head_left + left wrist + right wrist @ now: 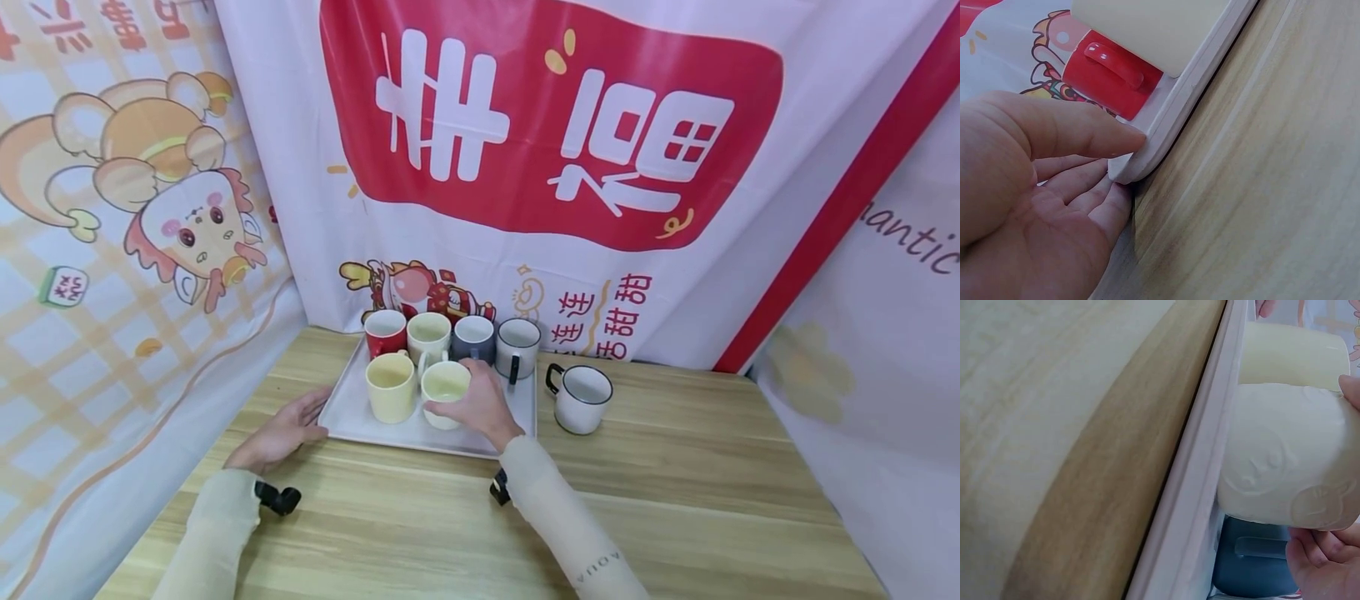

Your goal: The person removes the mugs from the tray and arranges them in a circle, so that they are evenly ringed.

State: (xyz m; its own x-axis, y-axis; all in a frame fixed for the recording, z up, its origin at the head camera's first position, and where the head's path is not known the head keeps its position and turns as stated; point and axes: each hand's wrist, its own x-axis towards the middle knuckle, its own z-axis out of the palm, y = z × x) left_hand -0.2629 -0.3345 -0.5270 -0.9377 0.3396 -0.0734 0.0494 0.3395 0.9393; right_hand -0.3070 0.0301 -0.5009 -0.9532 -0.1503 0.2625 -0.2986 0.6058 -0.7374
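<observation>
My right hand grips a cream mug with raised patterns on its side, thumb on one side and fingers on the other. The mug is upright at the front of a white tray; whether its base touches the tray I cannot tell. Just left of it stands a pale yellow mug. At the tray's front left corner, my left hand holds the rim, thumb against the edge and fingers along the outside. Behind are a red mug, another cream mug, a grey-blue mug and a white black-rimmed mug.
A second white black-rimmed mug stands on the wooden table, right of the tray, its black handle towards the tray. Printed cloth hangs behind and along the left side of the table.
</observation>
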